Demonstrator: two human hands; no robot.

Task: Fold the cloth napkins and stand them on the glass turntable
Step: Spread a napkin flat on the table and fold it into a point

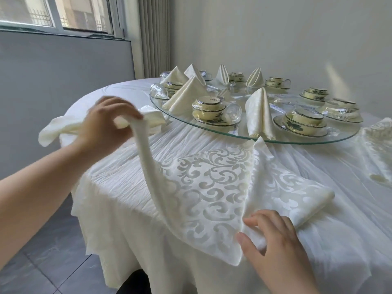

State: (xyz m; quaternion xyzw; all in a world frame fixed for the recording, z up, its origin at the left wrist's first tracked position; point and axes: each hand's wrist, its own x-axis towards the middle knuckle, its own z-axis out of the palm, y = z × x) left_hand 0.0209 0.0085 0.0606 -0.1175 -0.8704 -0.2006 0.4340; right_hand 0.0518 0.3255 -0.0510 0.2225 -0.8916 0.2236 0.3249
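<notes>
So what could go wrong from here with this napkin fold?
The left hand lifts one edge of the cream scroll-patterned cloth napkin high; a hard pull might drag the fold out of the right hand. The napkin's far corner lies close to the rim of the round glass turntable, near a standing folded cream napkin, which a swing could topple.

We see a round table under a crinkled white tablecloth [118, 187] that hangs over its near-left edge. Toward the far side stand cream bowls with dark leaf patterns, each stacked on a saucer and sealed in clear wrap: one set [209, 107] nearest us, another [304, 119] to its right, more behind. A clear glass [233, 112] lies tipped just beside the nearest set. Beyond, we find a window [84, 13], a pleated grey curtain [153, 35] and a white wall [275, 39]; grey floor tiles [53, 251] lie below.
</notes>
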